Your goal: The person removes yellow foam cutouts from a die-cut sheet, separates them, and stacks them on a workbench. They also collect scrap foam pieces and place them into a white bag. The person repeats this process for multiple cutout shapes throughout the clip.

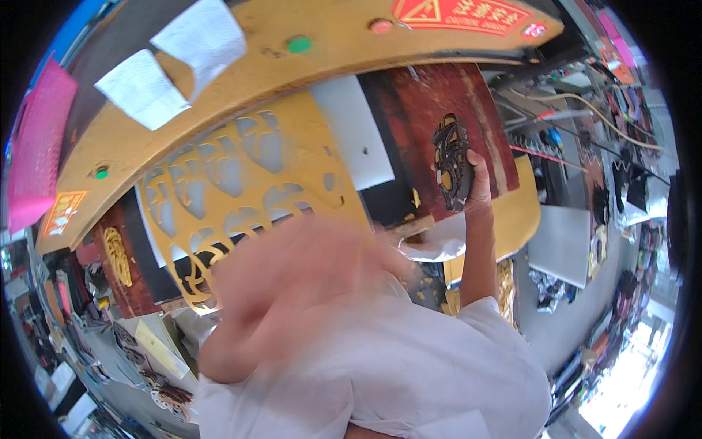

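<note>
Right hand [479, 178]: at 2 o'clock, fingers closed on the right edge of a dark openwork frame [459, 170], toward its lower end. By its look a cutting die; yellow shows in its gaps.
Dark frame: 2 o'clock, long axis near 12-to-6, seen against the worn red board [420, 110]. Touching it or held above, cannot tell.
Left hand [314, 252]: just off centre toward 8 o'clock, smeared by blur, well apart from the right. Spread, closed or carrying something, cannot tell.
Yellow sheet [301, 123]: 10 o'clock, rows of shaped openings, thin webs between them.
Yellow beam [340, 44]: arches from 9 round to 1 o'clock; green button [299, 44] and red button [381, 26] near 12.
Handling the frame: judged best gripped by its outer wall, fingertips clear of any sharp rim, kept level when set down. On fresh sheet, nest it close to the last opening without overlapping. Both hands should be out from under the beam before any press.
Hard to make out: left fingers lost in blur; the left arm covers the sheet's near part; right thumb and fingers partly behind the frame; frame's underside unseen; window at 4 o'clock blown out.
</note>
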`<state>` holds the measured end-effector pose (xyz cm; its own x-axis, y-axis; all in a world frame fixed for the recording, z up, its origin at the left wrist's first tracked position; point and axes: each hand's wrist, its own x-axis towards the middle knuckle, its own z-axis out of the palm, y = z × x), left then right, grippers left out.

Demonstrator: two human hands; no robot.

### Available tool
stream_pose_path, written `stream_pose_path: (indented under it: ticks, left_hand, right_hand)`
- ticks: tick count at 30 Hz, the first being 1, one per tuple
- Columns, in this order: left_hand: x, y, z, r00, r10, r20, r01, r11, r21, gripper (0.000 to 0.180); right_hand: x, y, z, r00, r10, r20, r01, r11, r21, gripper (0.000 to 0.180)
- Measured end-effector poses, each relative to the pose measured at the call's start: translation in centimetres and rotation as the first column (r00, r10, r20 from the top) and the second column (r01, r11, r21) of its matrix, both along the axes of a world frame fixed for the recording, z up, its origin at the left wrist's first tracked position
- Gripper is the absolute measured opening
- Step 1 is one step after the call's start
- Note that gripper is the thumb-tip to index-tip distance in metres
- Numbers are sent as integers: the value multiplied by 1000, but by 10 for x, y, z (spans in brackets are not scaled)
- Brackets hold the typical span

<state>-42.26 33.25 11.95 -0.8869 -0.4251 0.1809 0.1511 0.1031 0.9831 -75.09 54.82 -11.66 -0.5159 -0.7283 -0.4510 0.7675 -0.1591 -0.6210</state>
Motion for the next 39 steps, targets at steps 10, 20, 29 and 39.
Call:
stream_pose_path:
  ticks: [10,20,29,39]
  left_hand:
    - [-20,3,72,791,-443,-422,372,896,-242,17]
    - [-28,4,64,747,-482,-458,415,876,-244,17]
    - [-12,4,65,771,-429,-471,361,903,-233,17]
    - [26,9,68,832,-325,-449,250,943,-221,17]
  right_hand:
    - [13,118,-31,827,-336,450,489,825,-284,90]
    - [50,157,-48,788,-337,516,559,742,-369,80]
    - [-1,109,-20,923,-91,-375,206,937,281,67]
    - [53,-14,-34,-56,673,-738,285,719,634,31]
